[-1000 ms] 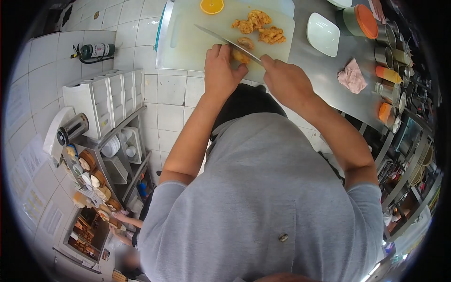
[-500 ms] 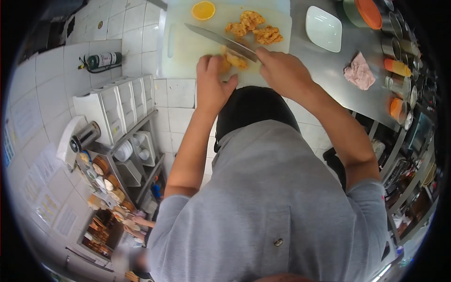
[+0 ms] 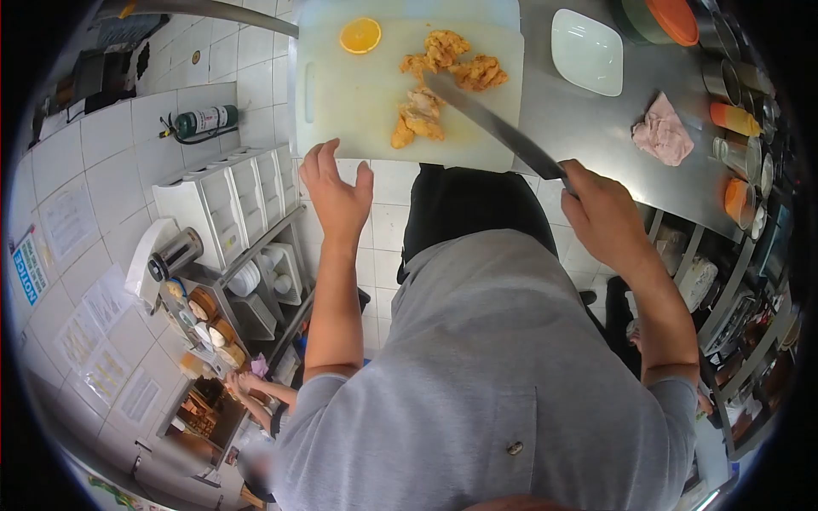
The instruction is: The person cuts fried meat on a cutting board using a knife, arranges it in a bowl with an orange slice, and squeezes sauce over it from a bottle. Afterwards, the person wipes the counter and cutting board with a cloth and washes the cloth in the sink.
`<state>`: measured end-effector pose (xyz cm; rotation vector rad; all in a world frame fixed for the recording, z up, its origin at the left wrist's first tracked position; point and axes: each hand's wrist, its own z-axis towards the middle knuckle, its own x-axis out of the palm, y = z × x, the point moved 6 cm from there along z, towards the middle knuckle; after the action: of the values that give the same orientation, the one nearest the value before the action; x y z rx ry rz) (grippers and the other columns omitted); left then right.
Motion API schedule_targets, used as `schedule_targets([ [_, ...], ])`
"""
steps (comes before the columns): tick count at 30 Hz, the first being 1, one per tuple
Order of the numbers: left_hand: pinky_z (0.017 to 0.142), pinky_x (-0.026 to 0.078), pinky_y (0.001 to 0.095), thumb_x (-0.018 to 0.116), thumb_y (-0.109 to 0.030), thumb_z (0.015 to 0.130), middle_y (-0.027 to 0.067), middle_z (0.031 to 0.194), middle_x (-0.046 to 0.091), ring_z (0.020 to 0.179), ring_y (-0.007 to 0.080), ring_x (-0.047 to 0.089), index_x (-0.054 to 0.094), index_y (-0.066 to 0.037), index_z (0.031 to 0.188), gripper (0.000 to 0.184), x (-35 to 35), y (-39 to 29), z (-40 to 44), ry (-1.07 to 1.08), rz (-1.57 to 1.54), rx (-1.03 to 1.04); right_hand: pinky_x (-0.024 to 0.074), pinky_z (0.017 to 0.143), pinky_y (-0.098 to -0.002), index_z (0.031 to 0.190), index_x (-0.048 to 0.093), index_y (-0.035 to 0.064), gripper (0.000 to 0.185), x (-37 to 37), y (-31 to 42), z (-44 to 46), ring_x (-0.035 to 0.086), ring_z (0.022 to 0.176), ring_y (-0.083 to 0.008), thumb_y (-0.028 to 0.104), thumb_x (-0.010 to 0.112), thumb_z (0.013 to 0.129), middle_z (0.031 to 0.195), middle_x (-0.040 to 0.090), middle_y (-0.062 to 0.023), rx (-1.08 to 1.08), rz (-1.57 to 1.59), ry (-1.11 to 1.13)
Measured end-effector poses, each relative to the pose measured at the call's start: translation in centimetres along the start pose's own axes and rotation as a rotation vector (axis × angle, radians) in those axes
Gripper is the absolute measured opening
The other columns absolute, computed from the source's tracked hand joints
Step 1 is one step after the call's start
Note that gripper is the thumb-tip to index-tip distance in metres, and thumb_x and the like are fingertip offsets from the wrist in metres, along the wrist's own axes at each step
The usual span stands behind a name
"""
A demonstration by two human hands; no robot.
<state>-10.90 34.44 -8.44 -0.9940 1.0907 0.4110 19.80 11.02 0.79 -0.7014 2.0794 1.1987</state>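
Note:
A large kitchen knife (image 3: 504, 129) is in my right hand (image 3: 605, 215), which grips its handle to the right of the cutting board (image 3: 345, 106). Its blade slants up and left over the board, the tip near the fried chicken. My left hand (image 3: 341, 198) holds nothing, fingers apart, just off the board's near left edge. Cut fried chicken (image 3: 419, 117) lies near the middle of the board, pale flesh showing. Behind it are more golden fried chicken pieces (image 3: 480, 74). An orange half (image 3: 360, 35) rests cut side up at the far left.
On the steel counter (image 3: 545, 119) to the right stand a white square dish (image 3: 588, 53) and a crumpled pink cloth (image 3: 663, 132). Jars and containers line the far right edge. White drawers (image 3: 226, 209) and a fire extinguisher (image 3: 204, 122) are left. Another person's hands (image 3: 247, 387) show lower left.
My left hand has let go of the chicken and pulled back left off the board. My right hand has drawn the knife right and toward me, uncovering the cut chicken.

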Motion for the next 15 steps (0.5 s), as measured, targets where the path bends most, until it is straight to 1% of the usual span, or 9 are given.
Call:
schedule_targets([
  [1,0.11,0.046,0.0537,0.083,-0.014,0.082,0.0232,0.135,0.062,0.127,0.0446,0.055,0.061,0.001,0.134,0.058,-0.1,-0.7,0.2,-0.012,-0.024,0.009,0.0558,0.081,-0.057,0.127,0.057,0.0012,0.028,0.4,0.2,0.1,0.073,0.094,-0.0469,0.009,0.062,0.1,0.102,0.074,-0.0223,-0.003,-0.004,0.01],
  [2,0.11,0.046,0.0537,0.083,-0.014,0.082,0.0232,0.135,0.062,0.127,0.0446,0.055,0.061,0.001,0.134,0.058,0.3,-1.4,0.1,-0.014,-0.025,-0.008,0.0568,0.081,-0.0565,0.127,0.057,0.0015,0.028,1.0,1.0,0.4,0.073,0.094,-0.0462,0.01,0.062,0.1,0.103,0.074,-0.022,-0.021,-0.018,0.034],
  [4,0.107,0.047,0.0525,0.087,-0.013,0.079,0.0213,0.128,0.065,0.122,0.0439,0.059,0.064,-0.001,0.127,0.055,1.7,-3.7,0.4,0.0,-0.155,0.002,0.059,0.081,-0.0555,0.126,0.059,0.0012,0.027,2.2,2.4,1.1,0.075,0.092,-0.0443,0.01,0.063,0.101,0.104,0.076,-0.0211,-0.074,-0.065,0.053],
  [5,0.105,0.049,0.0505,0.087,-0.012,0.077,0.0221,0.124,0.064,0.12,0.0437,0.059,0.064,-0.001,0.124,0.053,2.3,-5.0,0.5,-0.002,-0.185,0.051,0.059,0.081,-0.0555,0.126,0.059,0.0012,0.027,2.6,3.2,1.4,0.075,0.092,-0.0443,0.01,0.063,0.101,0.104,0.076,-0.0211,-0.088,-0.08,0.064],
  [7,0.1,0.051,0.0503,0.084,-0.01,0.076,0.0213,0.12,0.064,0.114,0.0437,0.059,0.064,0.0,0.121,0.05,3.9,-6.3,0.8,0.008,-0.269,0.02,0.0592,0.08,-0.055,0.125,0.059,0.0005,0.025,2.9,4.9,2.3,0.075,0.09,-0.0437,0.01,0.062,0.101,0.101,0.075,-0.0217,-0.11,-0.127,0.073],
  [8,0.1,0.051,0.0503,0.084,-0.01,0.076,0.0213,0.12,0.064,0.114,0.0437,0.059,0.064,0.0,0.121,0.05,4.3,-6.6,1.1,-0.009,-0.278,0.006,0.0599,0.078,-0.0534,0.123,0.059,0.0001,0.024,3.1,5.7,2.7,0.075,0.087,-0.0426,0.01,0.064,0.102,0.097,0.073,-0.0215,-0.12,-0.183,0.107],
  [9,0.098,0.051,0.0508,0.083,-0.009,0.076,0.0207,0.119,0.064,0.111,0.0433,0.059,0.064,0.0,0.119,0.049,4.7,-6.9,1.4,0.004,-0.293,-0.01,0.0599,0.078,-0.0534,0.123,0.059,0.0001,0.024,3.1,6.4,2.9,0.075,0.087,-0.0426,0.01,0.064,0.102,0.097,0.073,-0.0215,-0.129,-0.203,0.116],
  [11,0.096,0.051,0.0512,0.081,-0.007,0.075,0.0202,0.118,0.064,0.109,0.0429,0.059,0.064,0.0,0.118,0.047,5.0,-6.5,1.7,0.005,-0.324,-0.045,0.0602,0.074,-0.0521,0.12,0.059,0.0003,0.023,3.4,7.3,3.2,0.074,0.084,-0.0419,0.01,0.067,0.101,0.094,0.071,-0.021,-0.095,-0.354,0.14],
  [15,0.095,0.052,0.0509,0.078,-0.005,0.075,0.0187,0.116,0.065,0.107,0.0416,0.06,0.065,0.001,0.114,0.041,5.5,-5.4,1.8,-0.002,-0.4,-0.077,0.0604,0.072,-0.0515,0.119,0.058,0.0008,0.023,4.2,8.6,4.4,0.074,0.082,-0.0416,0.01,0.069,0.1,0.093,0.071,-0.0204,-0.086,-0.453,0.187],
])
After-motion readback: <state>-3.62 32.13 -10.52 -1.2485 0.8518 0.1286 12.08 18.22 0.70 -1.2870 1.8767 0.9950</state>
